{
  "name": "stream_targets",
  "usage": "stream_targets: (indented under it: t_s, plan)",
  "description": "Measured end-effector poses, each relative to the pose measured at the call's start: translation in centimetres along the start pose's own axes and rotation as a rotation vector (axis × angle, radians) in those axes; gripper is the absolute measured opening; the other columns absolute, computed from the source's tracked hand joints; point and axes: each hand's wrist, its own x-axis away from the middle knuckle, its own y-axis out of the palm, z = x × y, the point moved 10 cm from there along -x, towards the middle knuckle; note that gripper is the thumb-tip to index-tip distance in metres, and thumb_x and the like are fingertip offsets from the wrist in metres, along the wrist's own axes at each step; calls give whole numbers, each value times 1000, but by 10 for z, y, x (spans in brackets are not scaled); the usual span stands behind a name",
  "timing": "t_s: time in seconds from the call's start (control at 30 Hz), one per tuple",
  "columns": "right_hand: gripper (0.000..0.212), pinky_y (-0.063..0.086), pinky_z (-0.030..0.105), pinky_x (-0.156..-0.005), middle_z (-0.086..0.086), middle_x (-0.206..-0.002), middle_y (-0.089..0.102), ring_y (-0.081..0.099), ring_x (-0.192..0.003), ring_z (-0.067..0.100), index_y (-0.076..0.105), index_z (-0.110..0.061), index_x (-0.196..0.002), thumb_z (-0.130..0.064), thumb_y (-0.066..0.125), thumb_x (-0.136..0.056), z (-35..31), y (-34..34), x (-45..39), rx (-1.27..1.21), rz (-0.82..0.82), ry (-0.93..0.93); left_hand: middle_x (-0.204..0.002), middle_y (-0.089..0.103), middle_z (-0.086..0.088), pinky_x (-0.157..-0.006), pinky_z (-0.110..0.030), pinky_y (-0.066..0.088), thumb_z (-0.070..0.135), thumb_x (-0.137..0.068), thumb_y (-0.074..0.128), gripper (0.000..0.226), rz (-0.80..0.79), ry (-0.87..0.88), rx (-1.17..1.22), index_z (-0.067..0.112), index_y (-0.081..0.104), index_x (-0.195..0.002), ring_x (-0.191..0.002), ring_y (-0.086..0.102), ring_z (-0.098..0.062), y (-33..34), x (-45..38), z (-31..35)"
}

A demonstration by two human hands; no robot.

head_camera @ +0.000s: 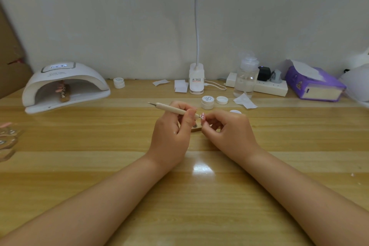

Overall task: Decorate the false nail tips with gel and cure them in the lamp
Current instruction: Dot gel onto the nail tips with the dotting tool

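My left hand (171, 134) grips a wooden dotting tool (171, 108), its tip touching a pink false nail tip (202, 116) pinched in the fingers of my right hand (229, 132). A small wooden stand (196, 129) lies on the table beneath the fingers, partly hidden. The white curing lamp (65, 86) sits at the far left with a wooden holder of pink tips (63, 92) inside. An open gel jar (207, 102) and its lid (222, 100) stand just beyond my hands.
A desk lamp base (196, 81) and paper wipes (180, 86) stand at the back centre. A clear pump bottle (246, 78), power strip (269, 87) and purple tissue box (313, 84) sit at the right. More tip holders (7, 140) lie at the left edge. Another jar (119, 82) stands by the lamp.
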Motion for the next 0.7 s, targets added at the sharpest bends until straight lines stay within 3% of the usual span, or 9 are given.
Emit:
stream_targets:
  t_s: [0.27,0.33,0.5,0.6,0.7]
  plan:
    - [5,50,32,-59,-4,-67,69,60,-57,11,73,-10,-77,-12,69,-81,2,-3,0,-7,40,22,-74,64,18,-57,-8,41,23,-94,47,15,43,27,9,34,51,-84,-64,58,1,-5,-1,5]
    - [6,50,33,-59,-2,-68,69,61,-58,13,72,-8,-79,-11,68,-83,4,-6,-1,-27,57,33,-73,63,13,-55,-11,42,24,-94,46,15,74,10,34,35,51,-85,-63,57,-2,-9,-1,3]
    - [8,45,21,-59,-2,-70,69,52,-59,1,73,-7,-89,-8,66,-85,-3,-11,-2,-24,81,-34,-74,62,5,-58,-15,45,27,-94,46,15,96,-16,38,37,52,-85,-63,58,-9,-10,-2,-2]
    - [8,44,18,-59,-1,-69,69,54,-68,3,73,-6,-89,-8,66,-86,-6,-13,-2,-23,97,-60,-78,62,5,-56,-15,44,26,-94,46,16,90,-11,33,37,52,-85,-63,58,-10,-9,-2,-2]
    - [8,46,21,-58,0,-69,68,53,-62,3,72,-6,-89,-9,66,-87,-6,-12,-2,-15,97,-67,-76,62,9,-56,-20,44,26,-95,45,16,86,-9,32,37,51,-85,-64,57,-13,-9,-2,-2]
